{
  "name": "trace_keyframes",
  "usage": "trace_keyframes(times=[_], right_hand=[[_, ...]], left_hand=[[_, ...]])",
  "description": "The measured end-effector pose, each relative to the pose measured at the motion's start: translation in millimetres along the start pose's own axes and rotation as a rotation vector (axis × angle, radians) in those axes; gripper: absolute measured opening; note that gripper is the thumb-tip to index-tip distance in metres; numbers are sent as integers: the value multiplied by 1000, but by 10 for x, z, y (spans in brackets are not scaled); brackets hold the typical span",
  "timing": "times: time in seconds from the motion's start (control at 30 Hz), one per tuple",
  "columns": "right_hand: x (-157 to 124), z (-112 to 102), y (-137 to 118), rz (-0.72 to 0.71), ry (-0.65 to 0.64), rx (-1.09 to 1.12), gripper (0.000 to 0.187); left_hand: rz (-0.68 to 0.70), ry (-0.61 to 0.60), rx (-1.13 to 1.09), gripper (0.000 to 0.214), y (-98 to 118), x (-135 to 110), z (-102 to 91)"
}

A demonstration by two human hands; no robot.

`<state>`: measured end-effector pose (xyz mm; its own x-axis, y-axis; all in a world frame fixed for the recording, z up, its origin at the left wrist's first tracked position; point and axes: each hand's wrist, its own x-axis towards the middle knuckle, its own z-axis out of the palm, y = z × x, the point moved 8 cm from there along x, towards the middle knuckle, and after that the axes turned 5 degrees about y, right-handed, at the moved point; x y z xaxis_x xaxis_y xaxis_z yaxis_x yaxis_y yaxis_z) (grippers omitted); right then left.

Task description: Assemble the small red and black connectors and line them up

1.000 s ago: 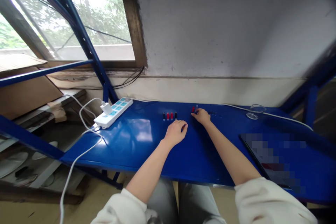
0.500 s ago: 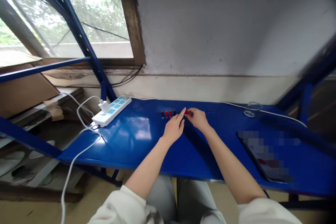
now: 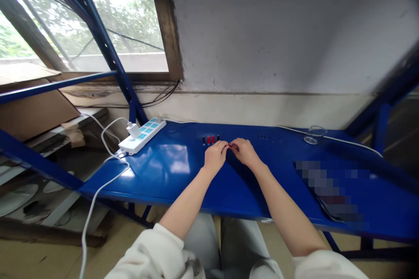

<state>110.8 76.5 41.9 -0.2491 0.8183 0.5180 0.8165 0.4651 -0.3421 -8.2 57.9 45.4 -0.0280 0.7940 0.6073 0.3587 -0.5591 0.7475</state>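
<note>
Just above the blue tabletop (image 3: 176, 183), both my hands meet at a small red piece (image 3: 230, 144), mostly covered by my fingers. The thumb and fingertips of my left hand (image 3: 214, 157) pinch its left side. On the other side, my right hand (image 3: 246, 151) is closed on it too. A short row stands beyond my left hand: a black cylinder (image 3: 203, 140), a red cylinder (image 3: 208, 140), a second red one (image 3: 213, 139) and another black one (image 3: 218, 138) partly behind my fingers. What kind of parts these are, I cannot make out.
A white power strip (image 3: 142, 136) with a plugged-in adapter lies at the left end, its cable hanging over the edge. Several tiny clear parts (image 3: 263, 136) lie right of my hands. Further right are a clear round container (image 3: 310, 140) and a blurred flat dark object (image 3: 322, 192).
My left hand's stretched fingers have drawn in to a pinch on the red piece. My right hand has shifted slightly, still holding it. The view has moved a little left.
</note>
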Motion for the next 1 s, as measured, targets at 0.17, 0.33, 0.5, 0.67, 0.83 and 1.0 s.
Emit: trace_keyframes(times=[0.17, 0.33, 0.5, 0.67, 0.83, 1.0], right_hand=[[-15, 9, 110, 101, 46, 66, 24], [-42, 37, 96, 99, 12, 23, 24], [-45, 49, 74, 83, -1, 7, 23], [-39, 54, 97, 83, 7, -4, 23], [-41, 56, 92, 67, 13, 2, 23], [-50, 69, 72, 68, 1, 20, 24]], left_hand=[[-138, 124, -133, 10, -82, 40, -86], [-233, 203, -280, 11, -93, 58, -148], [-244, 176, -293, 11, -84, 59, -127], [-252, 159, -288, 10, -103, 60, -114], [-238, 158, -280, 9, -98, 65, -110], [-215, 138, -282, 10, -110, 60, -79]])
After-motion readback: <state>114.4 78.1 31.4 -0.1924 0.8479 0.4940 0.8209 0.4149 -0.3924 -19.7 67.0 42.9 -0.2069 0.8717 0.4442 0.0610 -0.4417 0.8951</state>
